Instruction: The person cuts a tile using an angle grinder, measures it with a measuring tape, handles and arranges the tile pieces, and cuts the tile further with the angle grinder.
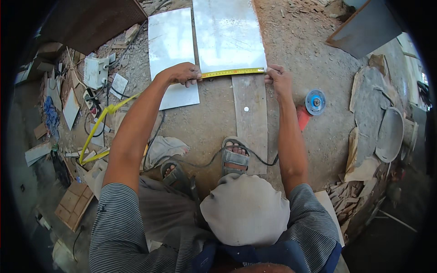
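A yellow measuring tape (234,72) is stretched straight along the near edge of a large white tile (230,34). My left hand (182,74) is closed on the tape at the tile's left side, above a second, narrower white tile (170,41). Past my left forearm, the slack tape loops and twists over the ground. At the tile's right corner my right hand (278,81) pinches the tape's end. A grey plank (250,118) lies under the large tile's near edge and runs toward my sandalled feet.
An angle grinder (304,117) with a red body and blue disc (315,102) lies right of my right forearm. A black cord (209,163) crosses by my feet. Tile offcuts and a white socket box (95,72) lie left. A grey basin (390,135) and rubble are right.
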